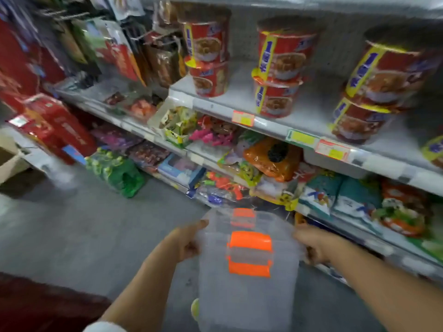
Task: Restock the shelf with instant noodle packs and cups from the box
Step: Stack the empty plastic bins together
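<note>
Motion blur softens the whole view. Far left, red cartons (60, 125) lean against the shelving on the floor (96, 224), with hanging packets above them. Left hand (189, 240) grips the left wall of a clear plastic box (247, 291), fingers curled around its edge. The box has an orange latch (250, 244) on its near end and a second orange latch (243, 213) at the far end; it is held between both hands, low in front of the shelf, clear of the floor. Contents cannot be read through the blurred plastic; a yellow-green patch shows at its lower left corner, identity unclear. Right hand (316, 245) grips the right wall in the same way.

Upper shelf (271, 123) carries red noodle cups (208, 58) in stacks of two, three stacks in view, standing well apart with bare shelf between them. Noodle packs (273, 159) lie crowded on the shelf below, teal and orange ones further right.

Judgement: step in hand is bringing the box to the shelf, so restocking looks at an early stage. To do it well, keep the box level with both grips even, set it down close to the shelf foot on bare floor, then free a hand for the latches. Gaps between the cup stacks are the obvious places for new cups. Risk: a tilted box could spill if a latch is loose.
</note>
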A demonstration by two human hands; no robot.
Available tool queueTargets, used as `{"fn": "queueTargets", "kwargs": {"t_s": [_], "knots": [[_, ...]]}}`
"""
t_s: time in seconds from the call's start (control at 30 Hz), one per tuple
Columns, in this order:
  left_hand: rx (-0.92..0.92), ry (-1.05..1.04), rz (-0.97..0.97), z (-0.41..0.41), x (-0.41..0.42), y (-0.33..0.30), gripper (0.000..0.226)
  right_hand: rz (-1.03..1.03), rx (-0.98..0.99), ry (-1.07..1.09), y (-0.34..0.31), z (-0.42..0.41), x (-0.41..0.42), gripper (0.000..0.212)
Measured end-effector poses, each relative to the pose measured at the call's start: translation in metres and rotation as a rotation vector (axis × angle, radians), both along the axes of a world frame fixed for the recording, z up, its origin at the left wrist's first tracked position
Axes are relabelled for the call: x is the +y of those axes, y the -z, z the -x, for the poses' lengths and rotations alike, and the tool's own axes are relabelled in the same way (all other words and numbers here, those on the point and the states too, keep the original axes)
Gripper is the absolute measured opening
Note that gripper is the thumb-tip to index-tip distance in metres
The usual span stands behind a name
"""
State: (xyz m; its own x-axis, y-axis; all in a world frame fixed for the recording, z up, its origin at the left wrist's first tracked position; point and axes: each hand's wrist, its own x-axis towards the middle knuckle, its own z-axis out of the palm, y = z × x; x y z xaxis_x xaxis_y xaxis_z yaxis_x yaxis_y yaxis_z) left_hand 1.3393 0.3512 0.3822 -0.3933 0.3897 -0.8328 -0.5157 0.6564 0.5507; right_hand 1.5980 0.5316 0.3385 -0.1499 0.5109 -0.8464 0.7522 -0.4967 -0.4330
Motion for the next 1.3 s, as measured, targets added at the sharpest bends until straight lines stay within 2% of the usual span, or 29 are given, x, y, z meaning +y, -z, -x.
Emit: {"fn": "queueTargets", "kwargs": {"t_s": [0.2,0.27,0.43,0.57,0.63,0.7,0.83,0.93,1.07,1.13,1.2,1.3], "knots": [[-0.009,-0.213,-0.012,0.093,-0.034,-0.001,0.029,0.012,0.007,-0.206,-0.022,0.135,0.012,0.026],[-0.018,-0.285,-0.042,0.122,-0.043,-0.003,0.027,-0.011,-0.002,-0.260,-0.025,0.179,0.017,0.023],[0.036,-0.422,-0.046,0.193,-0.071,-0.019,0.025,-0.024,0.115,-0.458,-0.038,0.294,0.014,0.004],[0.086,-0.526,-0.045,0.242,-0.101,-0.035,0.024,-0.061,0.199,-0.551,-0.057,0.378,-0.003,0.019],[0.104,-0.582,-0.052,0.266,-0.118,-0.041,0.019,-0.114,0.212,-0.582,-0.065,0.417,-0.018,0.005],[0.114,-0.647,-0.073,0.290,-0.136,-0.045,0.016,-0.144,0.251,-0.621,-0.072,0.462,-0.030,0.017],[0.136,-0.763,-0.136,0.330,-0.166,-0.048,0.017,-0.165,0.335,-0.686,-0.088,0.538,-0.054,0.017],[0.160,-0.836,-0.146,0.368,-0.185,-0.048,0.012,-0.230,0.303,-0.748,-0.085,0.604,-0.065,0.019],[0.176,-0.915,-0.104,0.429,-0.197,-0.052,0.007,-0.280,0.260,-0.831,-0.081,0.691,-0.076,0.008],[0.166,-0.960,-0.094,0.465,-0.199,-0.052,0.007,-0.262,0.241,-0.868,-0.084,0.735,-0.080,0.015],[0.157,-1.018,-0.082,0.509,-0.201,-0.050,0.006,-0.260,0.255,-0.904,-0.084,0.791,-0.083,0.005],[0.136,-1.080,-0.076,0.568,-0.207,-0.050,0.004,-0.292,0.253,-0.973,-0.090,0.869,-0.089,0.011]]}}
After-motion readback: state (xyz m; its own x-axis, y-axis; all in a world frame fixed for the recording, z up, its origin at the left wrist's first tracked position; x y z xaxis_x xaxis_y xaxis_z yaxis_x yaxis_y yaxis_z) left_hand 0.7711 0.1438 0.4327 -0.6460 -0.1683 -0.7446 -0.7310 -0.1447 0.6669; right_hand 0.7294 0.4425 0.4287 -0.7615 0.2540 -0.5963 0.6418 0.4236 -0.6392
